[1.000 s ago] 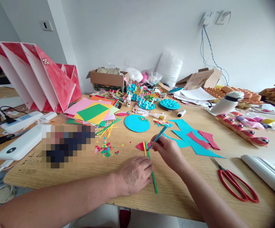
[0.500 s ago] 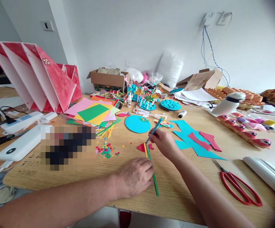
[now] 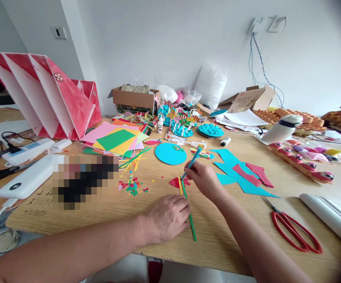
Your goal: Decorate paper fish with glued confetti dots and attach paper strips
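Observation:
A small red paper fish (image 3: 175,182) lies on the table with a yellow strip (image 3: 180,185) and a green strip (image 3: 193,228) across it. My left hand (image 3: 170,218) rests on the table, its fingers closed on the green strip below the fish. In my right hand (image 3: 201,177) is a blue pen (image 3: 192,160), held slanted with its tip at the green strip's upper end on the fish. Just behind the fish lies a blue paper circle (image 3: 170,153) with a small green decorated piece on its edge.
Colored paper dots (image 3: 133,186) and strips (image 3: 135,160) lie left of the fish. Blue paper scraps (image 3: 247,182) and red-handled scissors (image 3: 296,231) are on the right. Stacked colored sheets (image 3: 116,140), a cardboard box (image 3: 133,97) and a white bottle (image 3: 282,129) stand or lie farther off.

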`<state>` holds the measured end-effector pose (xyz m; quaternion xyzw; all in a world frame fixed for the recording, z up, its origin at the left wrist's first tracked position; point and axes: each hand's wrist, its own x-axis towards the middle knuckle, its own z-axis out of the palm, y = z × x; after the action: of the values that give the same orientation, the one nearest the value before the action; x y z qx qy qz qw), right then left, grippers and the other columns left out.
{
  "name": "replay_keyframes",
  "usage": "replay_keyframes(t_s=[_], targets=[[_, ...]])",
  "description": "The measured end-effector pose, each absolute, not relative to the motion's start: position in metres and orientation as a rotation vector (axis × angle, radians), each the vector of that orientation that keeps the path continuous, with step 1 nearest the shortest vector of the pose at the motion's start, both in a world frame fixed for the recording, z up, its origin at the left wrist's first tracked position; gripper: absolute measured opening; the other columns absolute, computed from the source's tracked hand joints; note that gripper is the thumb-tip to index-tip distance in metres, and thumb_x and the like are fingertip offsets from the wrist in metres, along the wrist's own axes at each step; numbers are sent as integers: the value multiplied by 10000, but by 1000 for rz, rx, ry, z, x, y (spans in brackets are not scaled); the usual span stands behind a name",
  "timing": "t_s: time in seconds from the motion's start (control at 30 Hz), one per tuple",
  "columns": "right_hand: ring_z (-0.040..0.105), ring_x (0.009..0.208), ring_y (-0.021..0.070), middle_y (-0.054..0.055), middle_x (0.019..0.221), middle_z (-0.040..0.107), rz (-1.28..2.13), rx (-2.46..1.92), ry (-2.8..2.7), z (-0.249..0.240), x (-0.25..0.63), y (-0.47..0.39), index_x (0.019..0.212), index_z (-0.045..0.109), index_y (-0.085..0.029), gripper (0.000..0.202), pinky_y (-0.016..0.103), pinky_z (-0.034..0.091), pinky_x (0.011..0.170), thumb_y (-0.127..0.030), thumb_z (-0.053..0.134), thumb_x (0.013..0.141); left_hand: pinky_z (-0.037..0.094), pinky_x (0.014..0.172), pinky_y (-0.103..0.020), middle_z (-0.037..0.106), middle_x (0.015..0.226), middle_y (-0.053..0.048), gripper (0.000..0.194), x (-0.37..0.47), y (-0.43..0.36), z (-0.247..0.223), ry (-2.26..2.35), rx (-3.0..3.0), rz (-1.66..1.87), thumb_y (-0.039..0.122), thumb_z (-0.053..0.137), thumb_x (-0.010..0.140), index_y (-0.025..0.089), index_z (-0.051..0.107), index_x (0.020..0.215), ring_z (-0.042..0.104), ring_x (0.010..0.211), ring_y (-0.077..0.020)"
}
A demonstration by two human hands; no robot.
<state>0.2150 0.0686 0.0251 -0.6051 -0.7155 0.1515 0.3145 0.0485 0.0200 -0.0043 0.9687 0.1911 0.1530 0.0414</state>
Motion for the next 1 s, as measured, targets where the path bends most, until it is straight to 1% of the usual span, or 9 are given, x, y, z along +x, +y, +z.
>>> replay_keyframes(t_s=[0.2,0.33,0.57,0.83,1.0], targets=[[569,555,126,-13,586,611,403,-1594,-1920,27,214,56,694,493,-196,69,220,402,543,-222,450,742,396,893,-331,553,996,-89,176,48,20,-5,583,2968,494,238,491,813,126,510,947,482,1025,-195],[553,535,117,-21,576,595,421,-1557,-1930,28,213,44,704,491,-198,55,216,400,526,-204,447,737,397,894,-340,555,1001,-95,172,49,21,-7,580,2983,499,223,491,810,123,507,949,484,1029,-201],[542,521,117,-11,573,590,492,-1549,-1895,30,215,24,706,507,-201,91,221,413,510,-226,436,758,385,912,-334,556,1000,-99,212,49,21,-9,568,2996,506,225,507,799,105,499,974,475,1041,-207],[555,537,125,-14,582,587,431,-1573,-1864,26,215,36,721,497,-204,55,227,415,523,-229,454,745,398,889,-339,557,981,-89,176,50,20,-7,581,2975,491,219,495,807,125,499,955,488,1013,-200],[578,554,136,-9,609,617,442,-1590,-1847,22,217,49,733,500,-205,70,238,420,540,-250,449,753,403,877,-335,554,972,-81,165,49,20,-5,592,2956,485,231,496,807,132,503,938,491,1002,-196]])
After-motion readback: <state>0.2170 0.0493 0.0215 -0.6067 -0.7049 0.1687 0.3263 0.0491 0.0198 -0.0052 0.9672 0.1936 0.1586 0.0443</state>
